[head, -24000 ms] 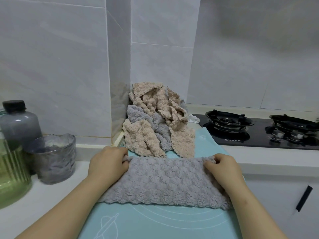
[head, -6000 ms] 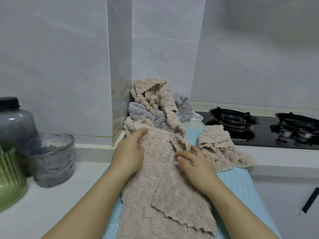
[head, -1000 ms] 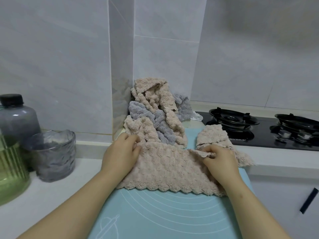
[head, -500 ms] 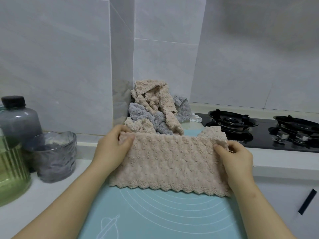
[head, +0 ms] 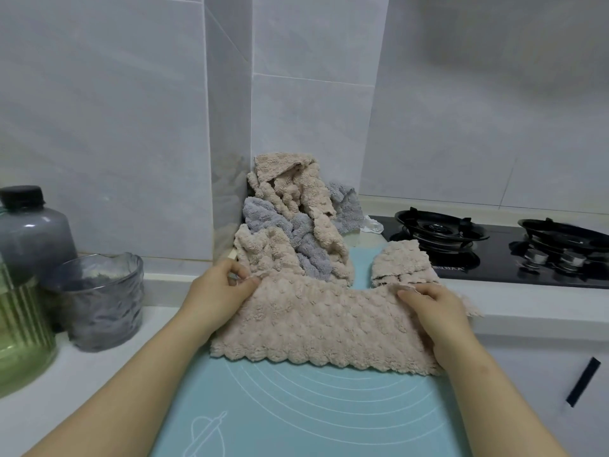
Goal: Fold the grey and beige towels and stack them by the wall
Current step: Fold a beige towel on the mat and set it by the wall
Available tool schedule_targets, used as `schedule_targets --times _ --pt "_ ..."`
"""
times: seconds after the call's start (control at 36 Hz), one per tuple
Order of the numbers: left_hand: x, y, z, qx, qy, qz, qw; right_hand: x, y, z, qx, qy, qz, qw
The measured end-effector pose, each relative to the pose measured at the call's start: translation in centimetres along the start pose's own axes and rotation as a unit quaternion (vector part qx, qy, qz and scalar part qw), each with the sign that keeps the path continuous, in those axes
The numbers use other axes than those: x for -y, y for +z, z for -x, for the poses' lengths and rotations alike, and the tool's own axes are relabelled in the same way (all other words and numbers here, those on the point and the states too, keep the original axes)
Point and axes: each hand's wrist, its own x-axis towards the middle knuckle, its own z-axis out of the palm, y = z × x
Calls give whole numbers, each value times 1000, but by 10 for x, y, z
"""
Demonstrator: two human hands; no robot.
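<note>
Beige towel [head: 323,321]: lies doubled across the far end of the blue mat [head: 296,410] on the tabletop [head: 99,374], scalloped hem toward the person. Pile is thick and bobbled; top edge sags slightly in the middle.

Left hand [head: 217,288] pinches the upper left corner between thumb and fingers. Right hand [head: 431,308] pinches the upper right corner. Judgement: a grip at both corners keeps the layers aligned and taut for the next fold.

Just behind, the unfolded heap [head: 296,225] of grey and beige cloth leans in the corner of the wall [head: 313,120]. One folded beige towel [head: 400,262] sits right of it, beside the gas hob [head: 441,232]. Most of the folding remains.
</note>
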Motion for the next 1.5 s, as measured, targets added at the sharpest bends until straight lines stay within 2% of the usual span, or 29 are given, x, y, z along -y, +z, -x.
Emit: schedule_targets --times 0.11,0.19,0.31,0.39,0.44,0.5,0.61,0.69,0.78,0.89,1.03,1.11,1.19,1.28,1.39,1.44,1.5 --pt "2 -2 1 4 -41 -44 998 -1 0 0 4 -18 48 999" --pt "2 -3 0 12 -64 -18 998 -2 0 1 8 -35 106 994" --pt "-4 -2 1 28 -69 124 990 -3 0 -1 11 -48 123 991" --pt "-15 -3 5 26 -59 242 968 -1 0 -2 -9 -71 55 996" --pt "-18 -3 5 14 -54 268 962 2 -1 -1 -37 -88 14 995" --pt "-15 -3 4 2 -50 227 973 2 -2 0 -38 -96 15 995" --pt "-5 0 3 12 -12 37 999 -4 2 2 25 -57 143 988" --pt "-3 3 6 45 18 -55 997 -6 3 1 23 -40 200 979" --pt "-3 3 7 33 37 -97 994 -7 1 0 16 -25 239 971" --pt "-4 1 5 5 62 -79 995 -3 0 3 41 -26 204 978" --pt "-8 -4 2 -24 52 80 995 1 0 1 -30 -92 132 986" --pt "-8 -5 2 37 5 100 994 0 -3 2 -28 -102 164 981" --pt "-6 -4 5 96 -18 8 995 -5 -4 1 4 -79 226 971" --pt "-4 -4 7 135 3 -66 989 -7 -3 0 34 -27 247 968" --pt "-2 -7 7 149 -17 -34 988 -1 -5 3 78 10 232 969" --pt "-2 -6 7 170 -37 -11 985 1 -6 5 93 3 228 969" --pt "-4 -6 9 179 -55 40 982 1 -7 4 75 -17 212 974"
